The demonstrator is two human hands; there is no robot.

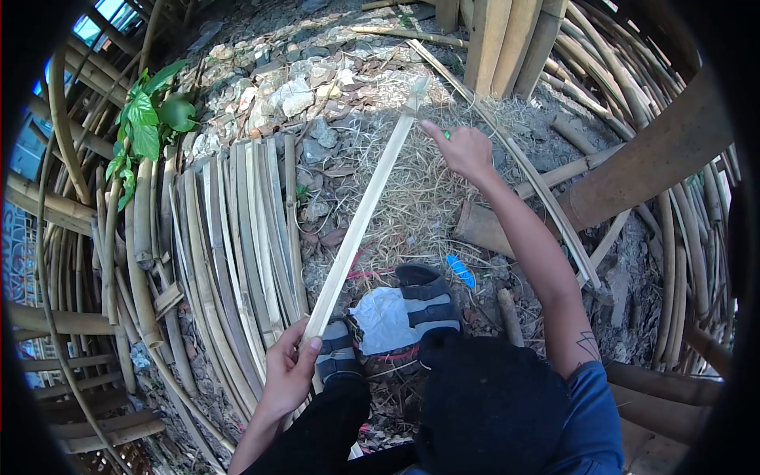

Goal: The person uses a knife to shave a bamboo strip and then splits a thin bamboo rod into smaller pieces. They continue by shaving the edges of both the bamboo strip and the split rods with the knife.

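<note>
My left hand (290,366) grips the lower end of a pale, flat bamboo strip (360,226), thumb on top. The strip slants up and away to the right, over the ground. Near its far end is my right hand (465,152), its fingers curled and one digit stretched toward the strip. A small green bit (447,134) shows at those fingers; what they hold is mostly hidden. At the strip's far tip is a blurred greyish shape (416,96) that I cannot make out. Thin, curly bamboo shavings (412,198) lie beneath.
Split bamboo slats (253,229) lie side by side on the left. A long strip (507,146) and a thick bamboo pole (657,150) slant on the right. A blue object (461,271) and a whitish sheet (382,321) lie near my sandals (431,297). A leafy plant (144,119) grows at left.
</note>
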